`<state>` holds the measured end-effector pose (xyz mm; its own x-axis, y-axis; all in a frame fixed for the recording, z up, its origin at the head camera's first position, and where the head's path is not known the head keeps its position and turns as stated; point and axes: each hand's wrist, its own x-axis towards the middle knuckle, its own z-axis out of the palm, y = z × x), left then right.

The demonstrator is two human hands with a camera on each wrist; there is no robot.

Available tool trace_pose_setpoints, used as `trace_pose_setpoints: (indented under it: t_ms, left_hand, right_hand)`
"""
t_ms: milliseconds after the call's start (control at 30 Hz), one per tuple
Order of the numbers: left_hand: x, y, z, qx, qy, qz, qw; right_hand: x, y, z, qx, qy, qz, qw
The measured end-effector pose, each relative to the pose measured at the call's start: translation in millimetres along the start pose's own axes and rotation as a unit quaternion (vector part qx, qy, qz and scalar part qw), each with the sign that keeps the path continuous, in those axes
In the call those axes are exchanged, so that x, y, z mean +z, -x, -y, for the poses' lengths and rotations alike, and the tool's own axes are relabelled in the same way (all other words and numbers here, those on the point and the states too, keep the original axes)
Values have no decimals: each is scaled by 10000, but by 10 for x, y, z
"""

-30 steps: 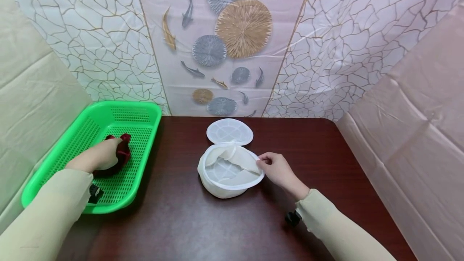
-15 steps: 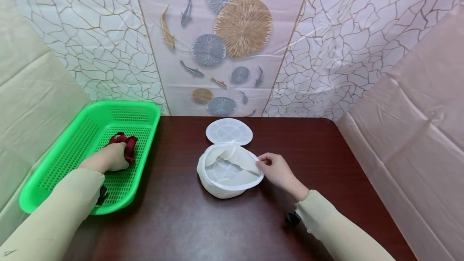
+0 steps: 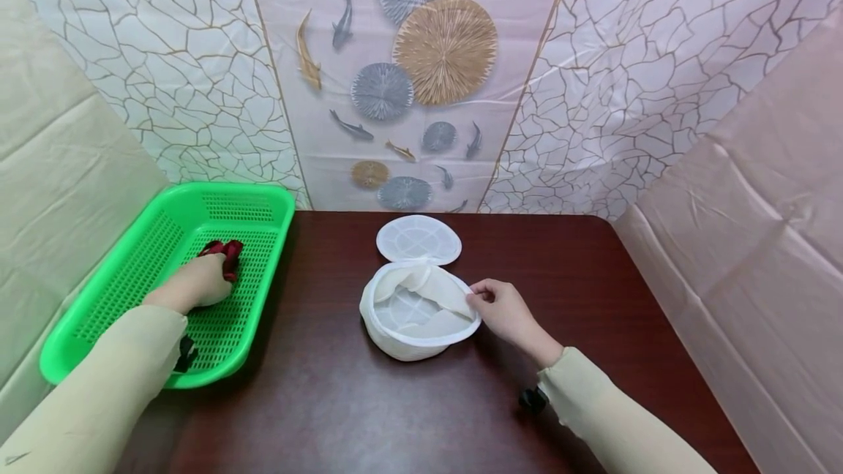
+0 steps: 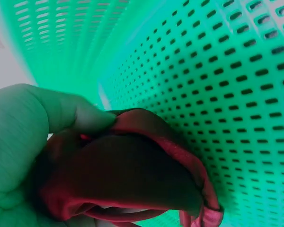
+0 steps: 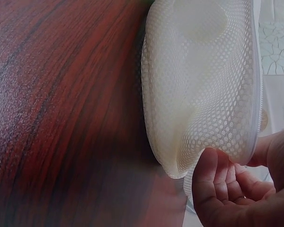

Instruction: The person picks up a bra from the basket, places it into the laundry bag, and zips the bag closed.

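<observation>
Down in the green basket, my left hand (image 3: pixel 200 282) holds a dark red satin undergarment (image 3: pixel 232 254). In the left wrist view my thumb presses on the folded garment (image 4: pixel 132 175), which has a curved, cup-like shape and narrow edging; the other fingers are mostly hidden behind it. My right hand (image 3: pixel 503 309) pinches the right rim of a white mesh laundry bag (image 3: pixel 402 346). That round bag stands on the table, its zippered lid (image 3: pixel 418 240) folded back behind it. The right wrist view shows the mesh side (image 5: pixel 203 94) with my fingertips at the rim.
The green perforated basket (image 3: pixel 263 313) stands at the left of the dark red-brown table (image 3: pixel 369 423). Beige-draped walls (image 3: pixel 744 240) close in both sides, and a patterned backdrop (image 3: pixel 421 130) rises behind the table's rear edge.
My left hand has shifted right and slightly forward within the basket with the red undergarment, bunching it in the fingers, then eased back a little. My right hand and the mesh bag stay put.
</observation>
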<state>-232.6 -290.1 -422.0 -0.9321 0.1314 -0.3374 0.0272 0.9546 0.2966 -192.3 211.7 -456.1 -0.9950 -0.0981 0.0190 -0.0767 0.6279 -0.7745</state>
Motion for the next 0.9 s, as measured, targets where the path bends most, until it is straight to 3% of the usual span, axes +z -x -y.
trace_pose_setpoints:
  t_ms: [333, 733, 900]
  left_hand:
    - [-221, 172, 44, 295, 269, -581, 9975]
    - [-419, 312, -234, 707, 827, -1488, 9829]
    - [-457, 391, -402, 864, 988, -1973, 9715]
  right_hand:
    - [-6, 5, -2, -65, 19, -25, 10000]
    - [-8, 8, 16, -179, -85, 11, 9998]
    - [-8, 11, 24, -200, -18, -12, 9998]
